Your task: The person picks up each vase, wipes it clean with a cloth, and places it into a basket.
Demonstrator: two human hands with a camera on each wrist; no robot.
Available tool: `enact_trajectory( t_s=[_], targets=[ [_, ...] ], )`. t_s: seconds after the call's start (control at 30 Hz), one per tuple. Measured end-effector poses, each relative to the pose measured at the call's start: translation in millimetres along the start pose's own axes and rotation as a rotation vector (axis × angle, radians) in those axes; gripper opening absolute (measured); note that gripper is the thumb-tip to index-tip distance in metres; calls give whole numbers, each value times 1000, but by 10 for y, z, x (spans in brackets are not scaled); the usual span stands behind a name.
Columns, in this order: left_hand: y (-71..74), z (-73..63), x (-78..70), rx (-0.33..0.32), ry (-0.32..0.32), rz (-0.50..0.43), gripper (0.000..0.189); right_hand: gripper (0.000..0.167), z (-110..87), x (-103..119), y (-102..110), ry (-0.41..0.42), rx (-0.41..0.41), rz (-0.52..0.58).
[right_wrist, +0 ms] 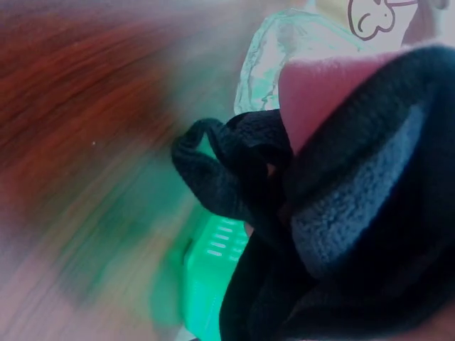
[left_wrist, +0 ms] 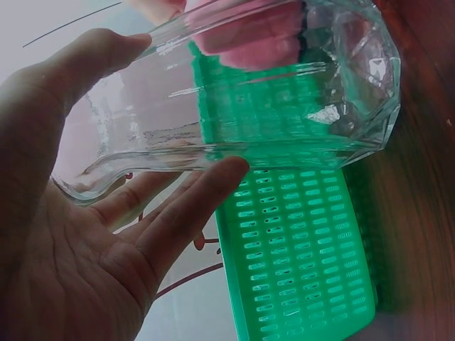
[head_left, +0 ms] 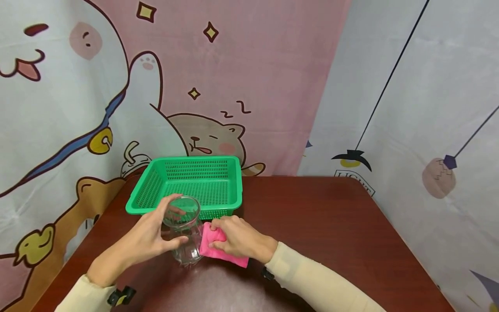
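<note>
1. Take the jar (head_left: 192, 237) as the clock's centre, with 12 pointing straight away from you. Your left hand (head_left: 150, 236) is at 9 o'clock and your right hand (head_left: 241, 237) at 3.
2. You have the jar mouth up and roughly upright. It is clear glass; you cannot tell from these views whether its base touches the surface (head_left: 312, 229).
3. Your left fingers are clamped on the jar, thumb across the near side, the others round the far side and partly seen through the glass.
4. Your right fingers are clamped on the cloth (head_left: 208, 248), which is bright pink and sits against the jar's 3 o'clock side.
5. Your basket (head_left: 196, 169), green and slotted, is at 12 o'clock on the surface, just behind the jar.
6. In your right wrist view, dark fabric (right_wrist: 370, 170) fills much of the picture and hides most of that hand; parts of the cloth, jar and basket show past it.
7. Your sleeves (head_left: 312, 277) are cream, with dark gear (head_left: 121, 296) at the left wrist.
8. Beyond the surface, a curtain (head_left: 273, 65) printed with cartoon animals runs from 10 to 2 o'clock.
</note>
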State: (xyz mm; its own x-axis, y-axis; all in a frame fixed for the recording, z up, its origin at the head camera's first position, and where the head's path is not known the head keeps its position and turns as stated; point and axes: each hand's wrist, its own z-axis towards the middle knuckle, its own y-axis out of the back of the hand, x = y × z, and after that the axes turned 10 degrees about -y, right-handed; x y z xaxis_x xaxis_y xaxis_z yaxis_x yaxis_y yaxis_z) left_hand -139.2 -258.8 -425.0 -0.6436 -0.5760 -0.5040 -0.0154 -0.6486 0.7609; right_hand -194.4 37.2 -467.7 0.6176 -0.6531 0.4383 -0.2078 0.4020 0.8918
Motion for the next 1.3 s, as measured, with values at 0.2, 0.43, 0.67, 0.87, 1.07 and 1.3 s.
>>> enact_trajectory(
  t_s=[0.2, 0.43, 0.67, 0.87, 1.07, 1.3],
  targets=[
    [4, -4, -15, -6, 3, 10, 110, 32, -12, -18, -25, 6, 13, -79],
    [-4, -4, -12, -4, -3, 9, 110, 36, -45, -16, -80, -34, 65, -169],
    [-10, -9, -17, 1, 4, 6, 112, 38, -55, 3, -92, -50, 76, -179],
    [-9, -2, -18, -1, 0, 8, 111, 36, -50, -5, -98, -50, 79, -175],
    [-4, 3, -10, -4, -1, 17, 111, 35, -40, -34, -118, -28, 69, -175],
    [-3, -6, -2, -2, 6, 11, 111, 36, -39, -50, -138, -18, 61, -166]
  ],
)
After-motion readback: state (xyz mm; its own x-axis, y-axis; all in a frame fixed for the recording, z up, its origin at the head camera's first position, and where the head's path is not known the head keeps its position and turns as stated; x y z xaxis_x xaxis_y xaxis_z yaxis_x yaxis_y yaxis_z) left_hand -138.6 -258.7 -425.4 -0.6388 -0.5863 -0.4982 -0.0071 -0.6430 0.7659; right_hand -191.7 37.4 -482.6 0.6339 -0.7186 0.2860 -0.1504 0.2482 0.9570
